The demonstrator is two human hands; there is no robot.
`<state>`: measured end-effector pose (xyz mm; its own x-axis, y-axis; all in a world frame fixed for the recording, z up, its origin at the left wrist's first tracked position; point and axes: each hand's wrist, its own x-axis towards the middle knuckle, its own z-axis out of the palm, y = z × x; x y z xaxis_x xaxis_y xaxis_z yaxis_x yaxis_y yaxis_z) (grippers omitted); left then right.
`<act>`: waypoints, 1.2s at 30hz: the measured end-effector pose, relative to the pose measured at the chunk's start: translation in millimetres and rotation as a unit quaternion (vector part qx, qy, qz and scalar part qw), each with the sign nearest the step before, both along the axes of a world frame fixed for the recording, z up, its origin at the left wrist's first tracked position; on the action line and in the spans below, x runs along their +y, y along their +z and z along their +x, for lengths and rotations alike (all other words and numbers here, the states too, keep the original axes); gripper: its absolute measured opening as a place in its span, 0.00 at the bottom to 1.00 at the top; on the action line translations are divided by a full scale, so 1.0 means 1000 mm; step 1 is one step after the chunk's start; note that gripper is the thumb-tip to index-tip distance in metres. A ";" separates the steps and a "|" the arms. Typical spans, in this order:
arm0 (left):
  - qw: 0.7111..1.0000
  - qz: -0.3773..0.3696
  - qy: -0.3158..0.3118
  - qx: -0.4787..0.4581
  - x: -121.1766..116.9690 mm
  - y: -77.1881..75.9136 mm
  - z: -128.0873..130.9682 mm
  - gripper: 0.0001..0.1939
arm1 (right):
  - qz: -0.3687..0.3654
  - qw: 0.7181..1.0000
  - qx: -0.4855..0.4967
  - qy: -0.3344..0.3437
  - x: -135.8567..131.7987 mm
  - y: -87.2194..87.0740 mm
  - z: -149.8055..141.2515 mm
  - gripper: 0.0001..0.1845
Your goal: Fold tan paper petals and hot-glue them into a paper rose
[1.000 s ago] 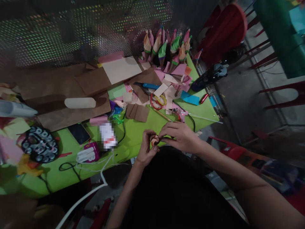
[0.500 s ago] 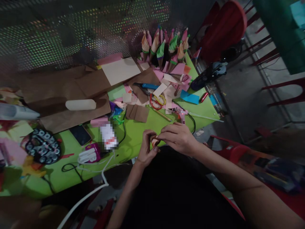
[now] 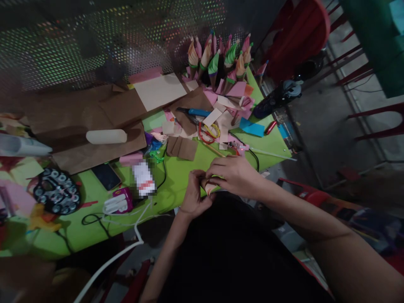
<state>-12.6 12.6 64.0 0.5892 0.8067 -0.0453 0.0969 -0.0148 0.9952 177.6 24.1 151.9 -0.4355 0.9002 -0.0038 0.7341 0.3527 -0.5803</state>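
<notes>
Left hand (image 3: 193,194) and right hand (image 3: 236,176) are closed on one striped piece (image 3: 209,187), nearside of one pair of scissors (image 3: 202,135)! Between scissors and hands lies one yellowish stick (image 3: 216,150); one glue gun (image 3: 242,148) sits right of the scissors, one blue cutter (image 3: 199,112) just beyond, at least ten cones (image 3: 213,67) farther behind.

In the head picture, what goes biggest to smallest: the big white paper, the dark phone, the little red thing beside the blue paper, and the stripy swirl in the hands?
1. Big white paper
2. Dark phone
3. Little red thing
Unsure: stripy swirl, partly hidden, so I can't rank it.
</notes>
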 end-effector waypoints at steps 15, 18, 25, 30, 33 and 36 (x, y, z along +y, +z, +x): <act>0.999 0.027 -0.025 0.031 -0.002 -0.001 0.002 0.27 | 0.041 0.990 -0.104 0.083 0.004 0.004 -0.005 0.05; 0.999 0.021 -0.024 0.031 -0.002 -0.001 0.003 0.27 | 0.043 0.992 -0.089 0.084 0.004 0.003 -0.003 0.06; 0.998 0.039 -0.026 0.045 -0.001 0.003 0.004 0.27 | 0.065 0.986 -0.089 0.127 0.004 -0.001 0.000 0.07; 0.999 -0.019 -0.019 0.027 -0.003 0.001 0.006 0.27 | 0.031 0.989 -0.073 0.128 0.008 -0.007 0.005 0.08; 0.993 -0.119 0.015 -0.025 -0.005 -0.005 0.007 0.28 | 0.000 0.998 -0.023 0.064 0.010 -0.009 0.011 0.09; 0.976 -0.196 0.059 -0.071 -0.004 -0.011 0.009 0.30 | -0.011 0.999 0.041 0.006 0.008 -0.009 0.016 0.11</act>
<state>-3.6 8.5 53.1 0.5161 0.8063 -0.2890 -0.0643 0.3729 0.9256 193.2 31.9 143.1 -0.4466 0.8946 0.0135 0.6791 0.3488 -0.6459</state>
